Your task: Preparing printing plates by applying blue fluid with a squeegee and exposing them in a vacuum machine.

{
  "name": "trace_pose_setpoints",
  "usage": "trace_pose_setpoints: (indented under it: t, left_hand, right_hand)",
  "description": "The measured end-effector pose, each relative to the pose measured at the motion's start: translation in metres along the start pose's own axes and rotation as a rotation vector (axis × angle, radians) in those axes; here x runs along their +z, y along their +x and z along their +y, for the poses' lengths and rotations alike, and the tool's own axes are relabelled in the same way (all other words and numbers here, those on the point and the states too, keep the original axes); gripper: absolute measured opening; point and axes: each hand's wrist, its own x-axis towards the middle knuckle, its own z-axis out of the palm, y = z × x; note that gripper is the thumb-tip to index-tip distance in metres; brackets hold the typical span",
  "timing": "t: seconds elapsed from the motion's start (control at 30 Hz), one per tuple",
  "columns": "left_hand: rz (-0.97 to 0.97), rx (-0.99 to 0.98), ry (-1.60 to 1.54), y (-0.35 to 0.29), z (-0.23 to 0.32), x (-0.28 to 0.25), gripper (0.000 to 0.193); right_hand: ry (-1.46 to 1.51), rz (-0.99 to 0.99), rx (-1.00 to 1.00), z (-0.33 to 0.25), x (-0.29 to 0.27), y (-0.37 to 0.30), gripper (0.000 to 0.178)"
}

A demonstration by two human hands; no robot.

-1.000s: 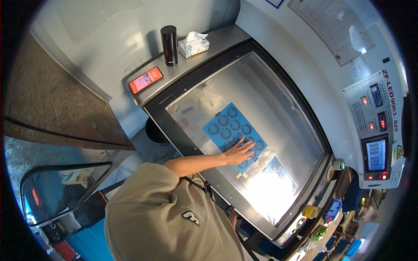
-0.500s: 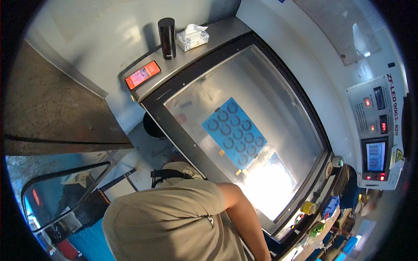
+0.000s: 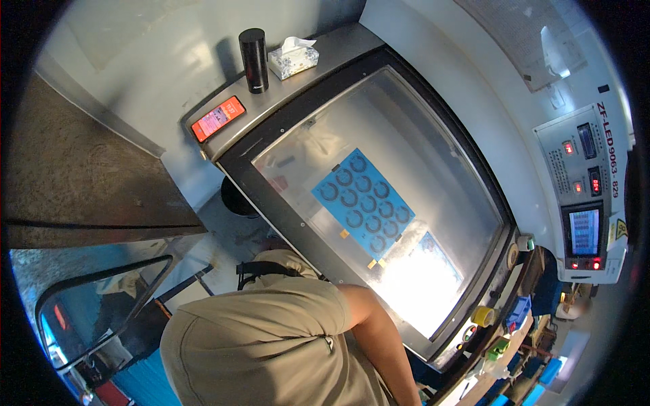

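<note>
Fingers of both hands are out of view, so no telling how open they are or what they hold; one bare arm [image 3: 382,342] drops off the lower edge. Mid-frame, the blue ring-patterned sheet [image 3: 369,188] lies flat on the black-framed panel [image 3: 433,162], likely light and bendy, best taken by its edges. Upper left: smartphone [image 3: 218,118], black tumbler [image 3: 254,61].

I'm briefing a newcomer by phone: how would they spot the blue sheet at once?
Find the large machine panel with a thick black frame. Near the middle of its shiny surface lies the blue sheet, a slanted rectangle. Its crisp rows of dark rings set it apart from the glare-washed patch beside it.
</note>
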Motion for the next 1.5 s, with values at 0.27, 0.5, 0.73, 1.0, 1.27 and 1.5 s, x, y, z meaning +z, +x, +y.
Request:
trace_pose_setpoints:
  t: [0.27, 0.5, 0.73, 1.0, 1.27, 1.5]
  left_hand:
    - [0.043, -0.037, -0.068, 0.004, -0.003, 0.009, 0.034]
    - [-0.117, -0.148, -0.224, 0.019, 0.018, 0.018, 0.032]
    - [-0.225, -0.195, -0.010, 0.023, -0.009, 0.021, 0.059]
    - [-0.287, -0.286, -0.029, 0.009, 0.022, 0.015, 0.054]
    - [0.267, 0.021, 0.838, -0.093, 0.045, -0.131, 0.025]
    - [1.097, -0.374, 1.988, -0.338, 0.148, -0.264, 0.038]
  right_hand:
    - [-0.087, -0.058, -0.032, -0.011, 0.008, 0.007, 0.035]
    - [-0.162, 0.071, 0.091, -0.005, -0.055, 0.007, 0.035]
    - [-0.221, 0.310, 0.339, 0.067, -0.148, -0.014, 0.035]
    - [-0.226, 0.386, 0.489, 0.125, -0.157, -0.029, 0.035]
    - [-0.174, 0.312, 0.641, 0.209, -0.054, -0.082, 0.035]
    - [0.093, 0.911, 0.394, 0.161, -0.141, -0.144, 0.023]
